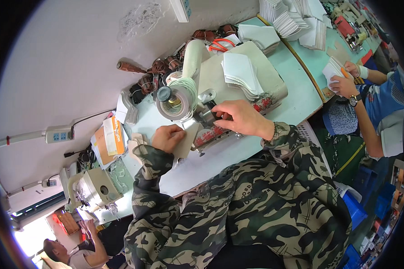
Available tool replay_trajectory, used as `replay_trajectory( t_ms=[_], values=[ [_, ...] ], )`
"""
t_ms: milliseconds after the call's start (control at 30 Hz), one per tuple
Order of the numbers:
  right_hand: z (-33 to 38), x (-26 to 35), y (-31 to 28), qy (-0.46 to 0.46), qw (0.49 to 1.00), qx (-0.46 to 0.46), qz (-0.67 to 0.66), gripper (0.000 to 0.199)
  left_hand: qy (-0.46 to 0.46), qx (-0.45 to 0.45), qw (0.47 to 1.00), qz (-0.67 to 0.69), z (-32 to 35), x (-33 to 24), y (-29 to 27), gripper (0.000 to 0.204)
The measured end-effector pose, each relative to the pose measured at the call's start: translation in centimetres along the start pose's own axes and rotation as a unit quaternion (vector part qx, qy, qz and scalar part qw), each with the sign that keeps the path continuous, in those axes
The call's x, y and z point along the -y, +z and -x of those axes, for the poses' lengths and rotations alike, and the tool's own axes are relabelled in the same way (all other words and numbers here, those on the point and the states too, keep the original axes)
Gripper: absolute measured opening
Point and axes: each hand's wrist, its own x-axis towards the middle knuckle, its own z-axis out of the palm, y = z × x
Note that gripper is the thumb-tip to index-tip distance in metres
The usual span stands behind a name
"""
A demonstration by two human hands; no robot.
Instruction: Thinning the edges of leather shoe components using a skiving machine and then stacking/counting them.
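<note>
Head view: the left hand (167, 137) lies knuckles-up on a pale flat piece (184, 142), fingers curled and pressing it to the table (220, 157). The press seems meant to keep the piece flat and steady as its far edge meets the machine (211, 117), which sits just beyond the fingertips. Whether the fingers pinch the piece or only weigh on it I cannot tell.

The right hand (241, 117) reaches in from the other side, fingers bent down onto the machine's small metal head. The fingertips are hidden behind it, so I cannot tell whether they grip something or merely rest. It looks placed to guide or work that part while the other hand feeds.

Just past the left fingers a tape roll (177, 101) stands on a spindle, close above the machine, likely so tape runs straight down. Beyond the right fingers a stack of white pieces (241, 75) rests on the machine's top, within easy reach. Orange scissors (221, 44) lie further back.

Well off to the right of the right hand, another person's hands (345, 78) hold a white bundle at the next table. Near the lower left, a second machine (94, 189) stands idle.
</note>
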Motion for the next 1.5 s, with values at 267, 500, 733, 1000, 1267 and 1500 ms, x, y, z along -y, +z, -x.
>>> replay_trajectory(
  t_ms=[267,500,733,1000,1267,1500],
  values=[
    [-2.1,0.2,1.1,0.012,0.975,0.009,0.223,0.047,0.086,-0.009,0.996,-0.035,-2.8,-5.1,1.9,0.029],
    [-2.1,4.5,-8.5,-0.144,0.949,-0.227,0.165,0.021,-0.084,-0.126,0.936,-0.317,-1.1,8.6,-1.0,0.04],
    [0.6,1.4,-5.9,-0.036,0.976,-0.129,0.173,0.028,-0.131,-0.021,0.933,-0.334,2.3,13.8,1.8,0.047],
    [1.8,2.2,-0.4,0.011,0.998,0.029,-0.055,0.025,0.062,-0.246,0.886,-0.388,5.4,12.3,4.9,0.038],
    [1.3,1.8,-0.3,0.028,0.995,0.049,-0.08,0.023,-0.037,0.135,0.969,0.205,4.8,0.9,-2.0,0.029],
    [-0.3,0.5,0.9,0.016,0.997,0.061,-0.036,0.024,-0.008,0.142,0.989,0.039,0.1,1.4,-0.9,0.029]
  ],
)
